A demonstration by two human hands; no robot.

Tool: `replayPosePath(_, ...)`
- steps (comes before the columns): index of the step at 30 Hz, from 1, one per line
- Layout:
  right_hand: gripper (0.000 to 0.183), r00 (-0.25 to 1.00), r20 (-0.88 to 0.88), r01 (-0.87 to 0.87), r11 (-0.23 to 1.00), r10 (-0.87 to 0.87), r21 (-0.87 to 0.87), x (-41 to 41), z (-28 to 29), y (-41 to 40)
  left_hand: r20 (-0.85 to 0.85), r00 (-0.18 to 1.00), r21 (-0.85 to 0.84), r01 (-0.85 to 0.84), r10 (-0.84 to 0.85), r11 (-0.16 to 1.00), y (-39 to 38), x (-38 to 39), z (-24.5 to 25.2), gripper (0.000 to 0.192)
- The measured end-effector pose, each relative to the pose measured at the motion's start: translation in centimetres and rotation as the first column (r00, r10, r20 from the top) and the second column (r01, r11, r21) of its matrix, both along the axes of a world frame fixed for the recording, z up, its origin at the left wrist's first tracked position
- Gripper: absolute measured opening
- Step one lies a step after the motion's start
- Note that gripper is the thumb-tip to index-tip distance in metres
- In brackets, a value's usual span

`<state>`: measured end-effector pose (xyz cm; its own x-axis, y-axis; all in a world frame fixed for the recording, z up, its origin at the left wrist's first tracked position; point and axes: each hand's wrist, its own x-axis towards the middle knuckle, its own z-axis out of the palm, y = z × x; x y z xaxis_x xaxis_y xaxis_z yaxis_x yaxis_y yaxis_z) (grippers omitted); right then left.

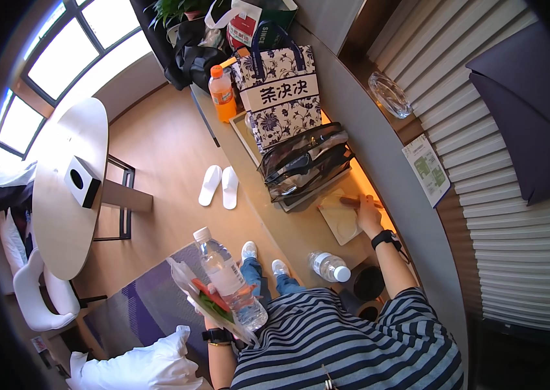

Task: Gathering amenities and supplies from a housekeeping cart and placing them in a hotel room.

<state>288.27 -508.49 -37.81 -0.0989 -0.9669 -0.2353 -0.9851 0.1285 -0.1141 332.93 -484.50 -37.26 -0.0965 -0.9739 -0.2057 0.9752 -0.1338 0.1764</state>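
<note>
My left hand [211, 292], mostly hidden, holds a clear water bottle [230, 280] with a white cap, together with a clear plastic packet [214, 304] showing red and green. My right hand [368, 214] reaches over the counter and has its fingers on a brown, elongated object [353, 201]; its kind cannot be told. Beside that hand a pale flat sheet or pouch [341, 222] lies on the counter. Another clear water bottle [328, 266], also white-capped, is on the counter nearer my body. A black-trimmed transparent bag [306, 163] sits beyond the sheet.
Farther along the counter [275, 214] are a floral tote bag [282, 97], an orange drink bottle [222, 95] and a black bag [197, 58]. A glass ashtray [390, 95] rests on the ledge at right. White slippers [210, 185] lie on the floor; an oval table [68, 195] bears a tissue box [81, 181].
</note>
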Motion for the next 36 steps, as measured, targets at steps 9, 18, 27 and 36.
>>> replayPosePath(9, 0.042, 0.936, -0.189, 0.315, 0.946, -0.297, 0.076, -3.7, -0.8, 2.3, 0.091, 0.992, -0.044, -0.082, 0.086, 0.996, -1.3, 0.5, -2.7, 0.064)
replayPosePath(18, 0.044, 0.835, 0.547, -0.129, 0.944, -0.061, 0.303, 2.8, 13.6, 5.3, 0.008, 0.993, 0.065, -0.115, 0.115, 0.991, 0.3, -0.5, -3.8, 0.061)
replayPosePath(27, 0.033, 0.837, 0.309, -0.458, 0.887, 0.45, -0.051, 12.1, 20.4, 13.5, -0.056, 0.912, -0.022, -0.407, 0.406, 0.913, 3.9, -3.8, -7.4, 0.079)
replayPosePath(36, 0.016, 0.795, 0.366, -0.419, 0.874, 0.484, -0.245, 7.8, 21.7, 8.0, 0.037, 0.989, -0.145, -0.134, 0.141, 0.98, 6.1, -6.1, -1.4, 0.066)
